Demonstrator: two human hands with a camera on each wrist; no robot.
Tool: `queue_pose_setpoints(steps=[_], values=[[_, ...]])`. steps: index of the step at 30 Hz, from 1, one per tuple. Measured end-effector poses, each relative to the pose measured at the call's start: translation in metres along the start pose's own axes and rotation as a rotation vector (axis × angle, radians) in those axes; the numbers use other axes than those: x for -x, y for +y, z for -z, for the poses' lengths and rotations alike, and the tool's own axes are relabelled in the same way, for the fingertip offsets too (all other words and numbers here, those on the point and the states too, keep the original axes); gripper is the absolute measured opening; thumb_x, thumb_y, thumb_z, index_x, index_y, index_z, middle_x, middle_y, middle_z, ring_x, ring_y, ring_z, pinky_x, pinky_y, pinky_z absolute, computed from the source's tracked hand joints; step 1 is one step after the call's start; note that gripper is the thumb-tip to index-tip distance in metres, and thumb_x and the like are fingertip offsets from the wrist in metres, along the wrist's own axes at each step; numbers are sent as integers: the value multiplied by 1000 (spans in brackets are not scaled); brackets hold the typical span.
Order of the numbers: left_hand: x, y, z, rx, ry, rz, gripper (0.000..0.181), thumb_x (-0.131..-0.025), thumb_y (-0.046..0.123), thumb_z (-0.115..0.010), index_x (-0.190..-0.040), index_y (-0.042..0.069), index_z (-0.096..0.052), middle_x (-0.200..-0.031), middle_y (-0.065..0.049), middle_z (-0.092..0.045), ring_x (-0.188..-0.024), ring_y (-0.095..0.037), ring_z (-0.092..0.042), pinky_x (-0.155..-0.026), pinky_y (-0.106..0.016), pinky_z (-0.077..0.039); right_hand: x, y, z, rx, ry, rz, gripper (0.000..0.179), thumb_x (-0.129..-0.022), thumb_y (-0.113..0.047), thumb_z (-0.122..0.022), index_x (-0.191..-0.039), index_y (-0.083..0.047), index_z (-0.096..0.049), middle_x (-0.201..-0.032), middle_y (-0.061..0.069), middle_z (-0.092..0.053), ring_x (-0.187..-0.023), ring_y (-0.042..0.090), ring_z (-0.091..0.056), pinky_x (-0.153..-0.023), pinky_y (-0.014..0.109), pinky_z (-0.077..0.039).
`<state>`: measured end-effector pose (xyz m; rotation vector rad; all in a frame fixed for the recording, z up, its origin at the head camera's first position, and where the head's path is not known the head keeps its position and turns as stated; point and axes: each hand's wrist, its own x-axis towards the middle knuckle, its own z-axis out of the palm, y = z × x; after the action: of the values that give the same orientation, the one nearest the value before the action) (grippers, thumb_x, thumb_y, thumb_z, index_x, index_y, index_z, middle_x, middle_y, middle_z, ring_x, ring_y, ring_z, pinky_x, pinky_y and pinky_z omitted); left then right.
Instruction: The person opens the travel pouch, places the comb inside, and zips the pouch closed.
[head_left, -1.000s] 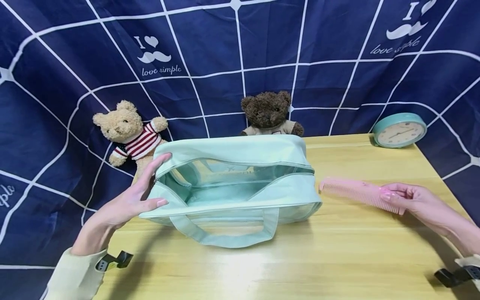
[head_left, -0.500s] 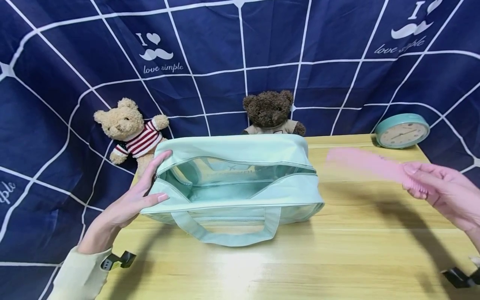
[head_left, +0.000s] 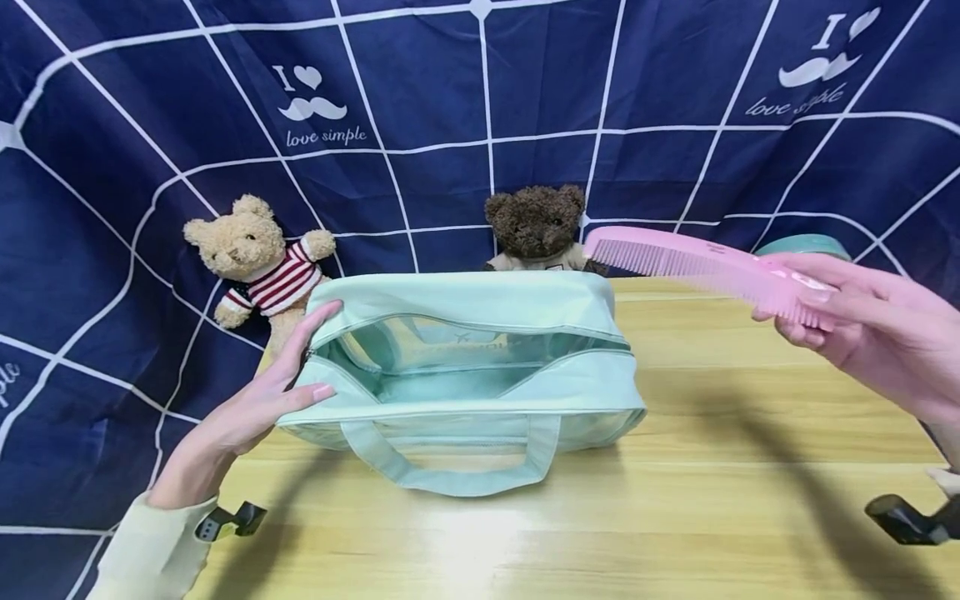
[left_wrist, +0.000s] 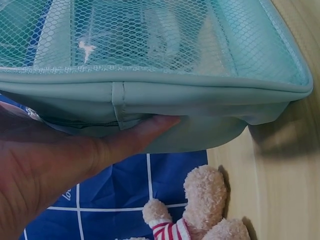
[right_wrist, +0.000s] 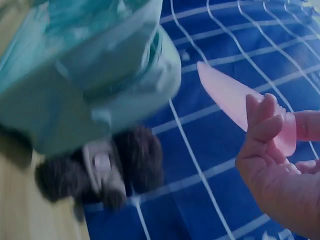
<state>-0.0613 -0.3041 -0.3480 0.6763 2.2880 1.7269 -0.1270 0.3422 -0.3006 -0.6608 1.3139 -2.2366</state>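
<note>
We see the pink, curved plastic comb (head_left: 660,250) in the air at two o'clock of the open bag, its teeth facing downward. The right hand (head_left: 885,325) pinches the comb's near end between thumb and fingers. Seen from the head, the comb's far tip overlaps the dark brown plush bear (head_left: 536,221), which sits at one o'clock behind the bag.

The mint-green bag with clear panels (head_left: 465,292) stands on the pale wooden table (head_left: 480,542), its zipped mouth gaping upward and its strap handle (head_left: 457,482) drooping toward six o'clock. At its nine o'clock end, we find the left hand (head_left: 255,408) resting on it, thumb and forefinger spread wide.

At ten o'clock leans a tan plush bear in a striped top (head_left: 247,250). Beyond the right hand, mostly hidden, we notice a rounded teal object (head_left: 806,244). Navy cloth with white lines (head_left: 427,92) hangs across twelve o'clock.
</note>
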Motion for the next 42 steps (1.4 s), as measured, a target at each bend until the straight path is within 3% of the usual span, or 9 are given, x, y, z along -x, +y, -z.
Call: queue_pose_setpoints(steps=[6, 14, 22, 29, 35, 38, 42], values=[[-5, 2, -1, 8, -15, -7, 87, -102, 0, -56, -175, 19, -14, -179, -5, -2, -160, -20, 2, -119, -24, -13, -40, 8, -46, -78, 72, -154, 44, -114, 8, -29, -140, 9, -64, -107, 18, -73, -79, 24, -64, -81, 34, -60], [-1, 1, -1, 22, -2, 5, 86, -103, -2, -55, -175, 19, -14, -178, -3, -2, -160, -18, 3, -119, -25, -10, -93, 34, -116, 150, 156, -240, 24, -112, 2, -54, -132, 3, -67, -104, 13, -72, -77, 18, -69, -73, 27, -59], [-1, 2, -1, 31, -4, -5, 85, -102, -2, -54, -174, 17, -15, -177, -4, -4, -158, -18, -3, -117, -24, -15, -131, 54, -167, 304, 115, -326, 25, -107, -2, -57, -131, 5, -60, -117, 25, -65, -91, 24, -75, -79, 28, -61], [0, 3, -1, 41, 6, 7, 85, -102, -2, -54, -174, 19, -15, -175, -6, -5, -152, -18, -14, -114, -22, -24, -150, 74, -182, 454, 36, -388, 26, -105, -7, -59, -127, 6, -57, -119, 22, -66, -101, 29, -73, -87, 28, -58], [-2, 1, -2, 44, 10, 6, 84, -103, -2, -55, -174, 18, -15, -175, -7, -7, -151, -20, -18, -113, -22, -26, -160, 91, -185, 653, -46, -417, 27, -101, -12, -64, -126, -1, -62, -93, 13, -70, -90, 28, -66, -77, 28, -50], [-2, 1, -2, 51, 7, 8, 84, -103, -1, -55, -174, 19, -15, -174, -7, -9, -150, -22, -19, -114, -22, -26, -162, 101, -186, 693, -79, -455, 28, -102, -14, -63, -127, -2, -64, -95, 11, -72, -95, 33, -66, -79, 32, -50], [1, -1, 0, 36, 11, 8, 84, -103, -1, -56, -174, 20, -15, -174, -7, -8, -152, -19, -16, -114, -21, -24, -166, 111, -188, 718, -110, -526, 32, -103, -14, -63, -133, -3, -64, -98, 10, -74, -101, 30, -70, -85, 35, -52]])
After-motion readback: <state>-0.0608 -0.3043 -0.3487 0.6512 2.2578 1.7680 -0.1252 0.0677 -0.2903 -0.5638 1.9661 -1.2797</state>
